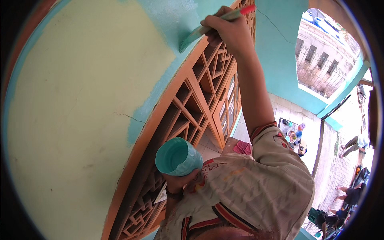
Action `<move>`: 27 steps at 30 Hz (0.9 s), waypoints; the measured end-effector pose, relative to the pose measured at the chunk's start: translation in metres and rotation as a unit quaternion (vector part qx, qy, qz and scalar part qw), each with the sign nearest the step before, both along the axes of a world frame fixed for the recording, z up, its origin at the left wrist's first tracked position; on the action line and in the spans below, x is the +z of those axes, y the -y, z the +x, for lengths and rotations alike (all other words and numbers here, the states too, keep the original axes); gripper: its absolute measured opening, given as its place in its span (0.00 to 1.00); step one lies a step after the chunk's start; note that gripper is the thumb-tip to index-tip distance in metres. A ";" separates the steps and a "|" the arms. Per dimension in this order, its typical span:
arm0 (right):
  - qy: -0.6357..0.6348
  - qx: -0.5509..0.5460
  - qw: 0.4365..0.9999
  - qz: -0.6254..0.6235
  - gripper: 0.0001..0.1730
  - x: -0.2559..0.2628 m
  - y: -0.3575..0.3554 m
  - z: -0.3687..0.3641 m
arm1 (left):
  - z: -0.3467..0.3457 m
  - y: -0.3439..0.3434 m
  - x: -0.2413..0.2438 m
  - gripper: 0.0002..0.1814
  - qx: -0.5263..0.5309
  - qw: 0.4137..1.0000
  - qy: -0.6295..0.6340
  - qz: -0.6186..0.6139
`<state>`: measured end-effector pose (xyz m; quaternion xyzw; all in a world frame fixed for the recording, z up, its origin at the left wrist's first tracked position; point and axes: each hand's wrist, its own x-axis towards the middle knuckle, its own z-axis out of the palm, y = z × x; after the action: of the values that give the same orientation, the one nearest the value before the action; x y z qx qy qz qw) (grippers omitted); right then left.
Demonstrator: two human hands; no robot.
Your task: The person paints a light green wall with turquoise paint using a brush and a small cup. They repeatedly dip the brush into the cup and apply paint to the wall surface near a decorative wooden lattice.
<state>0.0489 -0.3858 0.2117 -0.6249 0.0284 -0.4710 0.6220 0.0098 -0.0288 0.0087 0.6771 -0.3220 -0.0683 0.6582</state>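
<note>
My right hand (226, 27) grips a paintbrush (207, 29) with a red-tipped handle. Its paint-covered bristles point down and left, against or very close to the wall just above the orange wooden frame (192, 67). Fresh turquoise paint (168, 18) covers the wall around the bristles and runs in an uneven band along the frame. Pale yellow-green wall (87, 90) fills the left of the view, with a thin crack near the band. Low in front of my chest, my left hand (181, 180) holds a turquoise plastic container (180, 157) with an uneven rim and turquoise paint inside.
Wooden latticework (192, 111) spans the middle, with a pink cloth (242, 147) beyond it. Farther right, a tray (280, 122) with cups and other items stands by a turquoise wall (273, 60) with a window opening. Several people and motorbikes are outside at the far right.
</note>
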 end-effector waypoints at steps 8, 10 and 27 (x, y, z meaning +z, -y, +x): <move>0.089 0.001 0.995 0.043 0.09 0.025 0.021 -0.017 | -0.003 -0.006 -0.009 0.51 0.007 1.000 -0.002 0.018; 0.087 0.004 0.995 0.044 0.09 0.005 0.024 -0.022 | 0.000 -0.007 -0.017 0.51 0.006 1.000 0.005 0.011; 0.345 0.095 0.933 0.033 0.22 0.067 -0.079 0.021 | -0.008 0.007 0.011 0.46 0.005 1.000 0.013 -0.022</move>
<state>0.0703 -0.3066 0.2785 -0.4030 -0.2318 -0.5950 0.6557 0.0021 -0.0360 0.0201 0.6653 -0.3283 -0.0490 0.6687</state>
